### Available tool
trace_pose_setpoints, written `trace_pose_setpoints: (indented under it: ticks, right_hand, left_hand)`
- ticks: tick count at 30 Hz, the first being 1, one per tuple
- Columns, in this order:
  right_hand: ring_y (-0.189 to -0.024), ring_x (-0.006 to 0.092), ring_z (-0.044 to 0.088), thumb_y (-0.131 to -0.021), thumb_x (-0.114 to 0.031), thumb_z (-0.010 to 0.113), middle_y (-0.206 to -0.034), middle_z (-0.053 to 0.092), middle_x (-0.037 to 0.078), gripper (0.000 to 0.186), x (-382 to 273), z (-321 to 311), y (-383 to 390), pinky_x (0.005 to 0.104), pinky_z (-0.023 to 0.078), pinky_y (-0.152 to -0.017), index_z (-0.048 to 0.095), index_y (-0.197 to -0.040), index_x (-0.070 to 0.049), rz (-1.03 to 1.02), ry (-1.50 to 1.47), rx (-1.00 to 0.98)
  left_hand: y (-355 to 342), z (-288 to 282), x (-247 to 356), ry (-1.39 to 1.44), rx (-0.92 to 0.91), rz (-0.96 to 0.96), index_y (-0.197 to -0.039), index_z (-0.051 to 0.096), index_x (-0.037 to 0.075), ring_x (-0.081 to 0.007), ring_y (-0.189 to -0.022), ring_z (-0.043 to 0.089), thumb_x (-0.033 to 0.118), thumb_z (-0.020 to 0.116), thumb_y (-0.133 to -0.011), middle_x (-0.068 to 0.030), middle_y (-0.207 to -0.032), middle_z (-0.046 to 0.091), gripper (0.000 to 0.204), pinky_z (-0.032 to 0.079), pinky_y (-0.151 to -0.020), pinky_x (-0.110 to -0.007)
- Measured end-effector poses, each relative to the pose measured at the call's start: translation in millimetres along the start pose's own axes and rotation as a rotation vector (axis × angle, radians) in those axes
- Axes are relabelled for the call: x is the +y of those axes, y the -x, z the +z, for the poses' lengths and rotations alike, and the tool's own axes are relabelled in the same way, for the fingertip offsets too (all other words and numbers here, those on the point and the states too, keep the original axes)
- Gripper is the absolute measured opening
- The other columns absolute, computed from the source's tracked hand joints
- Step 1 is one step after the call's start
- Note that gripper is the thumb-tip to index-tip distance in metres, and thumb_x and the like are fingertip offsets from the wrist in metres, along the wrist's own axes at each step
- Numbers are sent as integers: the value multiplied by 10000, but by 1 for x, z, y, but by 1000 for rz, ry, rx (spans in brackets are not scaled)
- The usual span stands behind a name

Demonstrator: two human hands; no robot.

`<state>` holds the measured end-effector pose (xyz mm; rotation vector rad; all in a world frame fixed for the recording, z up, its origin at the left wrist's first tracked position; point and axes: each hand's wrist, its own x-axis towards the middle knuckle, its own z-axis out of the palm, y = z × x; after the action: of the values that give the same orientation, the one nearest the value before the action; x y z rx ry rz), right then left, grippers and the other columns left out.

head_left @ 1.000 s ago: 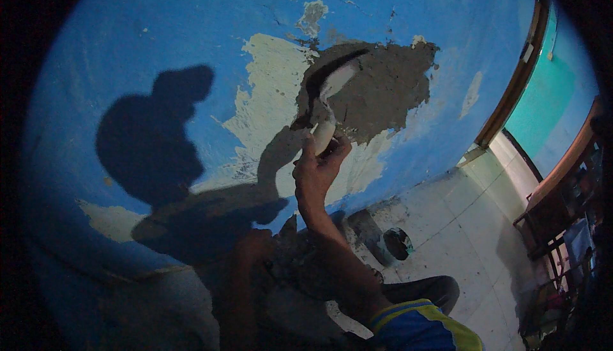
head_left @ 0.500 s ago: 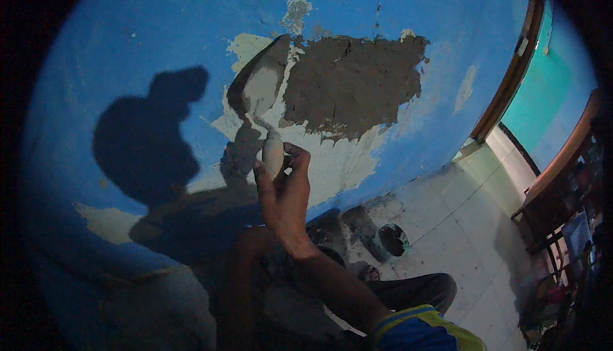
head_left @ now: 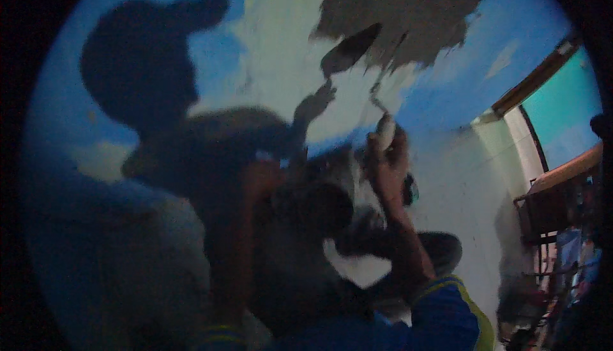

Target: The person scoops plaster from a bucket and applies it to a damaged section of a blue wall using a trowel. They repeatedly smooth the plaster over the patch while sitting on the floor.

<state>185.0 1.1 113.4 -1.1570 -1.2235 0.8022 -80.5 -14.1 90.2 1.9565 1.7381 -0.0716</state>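
Observation:
My right hand (head_left: 391,156) is closed around the pale handle of a trowel (head_left: 385,132). The trowel's thin bent shank points up toward the lower edge of a dark grey mortar patch (head_left: 402,15) on the blue wall (head_left: 220,63). Its blade is hard to make out against the mortar; a blade-shaped shadow falls on the wall to its left. Bare pale plaster (head_left: 281,51) surrounds the patch's left and lower sides. Lower left, my left hand (head_left: 263,175) is dark and blurred, its fingers not readable. Beside it is a dark rounded shape (head_left: 329,207) I cannot identify.
My shadow (head_left: 140,63) covers the wall at left. My bent knee in dark trousers (head_left: 440,249) is at lower right, over the pale tiled floor (head_left: 466,191). Wooden furniture with items (head_left: 555,223) stands far right, below a doorway with a turquoise wall (head_left: 562,102).
My right hand and the trowel have moved right and down from the bare plaster left of the mortar to below it. The view has tilted, so the mortar appears higher.

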Motion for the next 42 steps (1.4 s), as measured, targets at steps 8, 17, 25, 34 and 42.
trace_pose_setpoints:
  ticks: [8, 17, 25, 34, 42]
  right_hand:
    - [-759, 131, 600, -938, -234, 668, -924, 637, 60, 393, 41, -144, 111, 305, 499, -636, 533, -1255, -45, 408, 563, -600]
    - [-908, 320, 710, -875, -283, 708, -1119, 689, 196, 567, 158, -161, 105, 430, 557, -756, 515, -1349, -40, 614, 871, -1279]
    - [-945, 393, 699, -862, -409, 670, -1008, 711, 215, 467, 280, -85, 47, 476, 568, -793, 650, -1169, -57, -202, 1253, -1715]
    - [-828, 348, 726, -824, -259, 675, -906, 731, 148, 216, 276, -71, 73, 474, 568, -699, 720, -961, -99, -229, 1437, -1515]
    - [-858, 359, 727, -806, -233, 694, -944, 727, 166, 261, 238, -81, 95, 474, 586, -720, 699, -1031, -103, 82, 1253, -1453]
  left_hand:
    - [9, 26, -1, 4, 25, 67, -1101, 683, 22, -402, -1062, 650, 416, 531, -976, -221, -1136, 680, 440, 515, -920, -518]
    - [15, 35, 10, -14, 80, 142, -1090, 689, 22, -398, -1048, 657, 406, 543, -969, -220, -1126, 685, 428, 521, -910, -514]
    - [12, 40, 13, -4, 92, 180, -1081, 695, 22, -395, -1036, 664, 397, 553, -962, -218, -1117, 689, 418, 525, -901, -510]
    - [11, 42, 9, 6, 105, 202, -1070, 701, 22, -391, -1022, 671, 386, 564, -955, -217, -1108, 694, 406, 531, -891, -506]
    - [3, 38, 13, -11, 130, 218, -1060, 707, 22, -387, -1009, 677, 377, 575, -948, -216, -1099, 698, 396, 535, -883, -503]
